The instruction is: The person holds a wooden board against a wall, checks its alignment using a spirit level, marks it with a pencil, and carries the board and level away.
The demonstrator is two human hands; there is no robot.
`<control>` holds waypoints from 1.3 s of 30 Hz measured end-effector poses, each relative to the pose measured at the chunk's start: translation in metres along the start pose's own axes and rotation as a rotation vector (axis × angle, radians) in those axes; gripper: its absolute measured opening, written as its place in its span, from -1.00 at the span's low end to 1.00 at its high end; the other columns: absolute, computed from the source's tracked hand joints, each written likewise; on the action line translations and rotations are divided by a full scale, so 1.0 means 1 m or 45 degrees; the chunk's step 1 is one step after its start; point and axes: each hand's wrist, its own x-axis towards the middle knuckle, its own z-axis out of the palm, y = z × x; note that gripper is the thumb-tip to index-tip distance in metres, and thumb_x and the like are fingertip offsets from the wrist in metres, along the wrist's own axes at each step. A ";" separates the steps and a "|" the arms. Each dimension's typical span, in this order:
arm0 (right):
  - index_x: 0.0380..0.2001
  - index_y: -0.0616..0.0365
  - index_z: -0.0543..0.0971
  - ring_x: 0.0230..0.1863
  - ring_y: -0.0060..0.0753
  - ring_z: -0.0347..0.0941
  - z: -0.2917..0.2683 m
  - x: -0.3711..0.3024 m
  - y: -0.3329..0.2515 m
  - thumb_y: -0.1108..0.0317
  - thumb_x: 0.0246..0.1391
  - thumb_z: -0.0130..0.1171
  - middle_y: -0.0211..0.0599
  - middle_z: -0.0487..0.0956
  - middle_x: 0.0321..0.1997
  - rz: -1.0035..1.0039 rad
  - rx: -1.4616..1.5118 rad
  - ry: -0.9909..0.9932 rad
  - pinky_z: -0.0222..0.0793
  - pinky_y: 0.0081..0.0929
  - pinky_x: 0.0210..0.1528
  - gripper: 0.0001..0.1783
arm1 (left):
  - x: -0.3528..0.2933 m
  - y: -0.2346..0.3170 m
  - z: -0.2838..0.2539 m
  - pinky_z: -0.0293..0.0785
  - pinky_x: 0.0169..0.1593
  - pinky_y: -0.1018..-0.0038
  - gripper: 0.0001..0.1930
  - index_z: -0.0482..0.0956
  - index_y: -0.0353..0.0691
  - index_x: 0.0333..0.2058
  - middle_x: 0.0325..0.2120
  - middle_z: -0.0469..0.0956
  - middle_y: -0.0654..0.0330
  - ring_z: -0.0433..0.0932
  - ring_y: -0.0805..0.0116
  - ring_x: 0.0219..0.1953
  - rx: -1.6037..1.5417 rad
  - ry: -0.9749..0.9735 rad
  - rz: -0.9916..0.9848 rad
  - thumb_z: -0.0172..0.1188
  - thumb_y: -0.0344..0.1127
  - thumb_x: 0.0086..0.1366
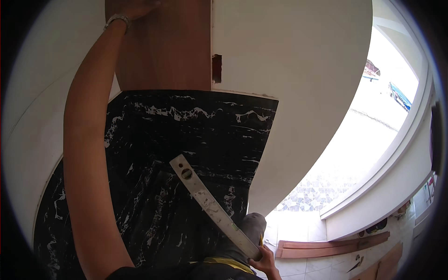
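My left arm stretches up to a brown wooden door panel [168, 51], where my left hand [139, 8] lies against the surface near the top edge. Its fingers look extended, though dim and partly cut off, and a bracelet circles the wrist. Low in the view, my right hand [266, 262] is closed around the lower end of a long, scuffed metal spirit level [207, 199]. The level slants up and left over black steps with white veining [196, 135], its far end showing a round vial opening.
A white wall [289, 46] borders the panel on the right, with a rectangular cutout [217, 68] beside the frame. Farther right, a bright opening leads outside. Brown wooden boards [326, 248] lie on the tiled floor [294, 228]. My knee [254, 224] is bent beside the level.
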 end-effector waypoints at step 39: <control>0.16 0.12 0.54 -0.12 -0.11 0.53 -0.275 0.400 -0.451 0.26 -0.05 0.51 -0.13 0.50 -0.10 -1.373 -1.080 0.930 0.55 -0.19 -0.12 -0.34 | -0.190 0.122 0.104 0.08 0.42 -0.17 -0.46 0.41 -0.31 0.19 0.23 0.33 -0.15 0.25 -0.20 0.35 -0.740 0.976 -0.111 0.22 -0.11 0.35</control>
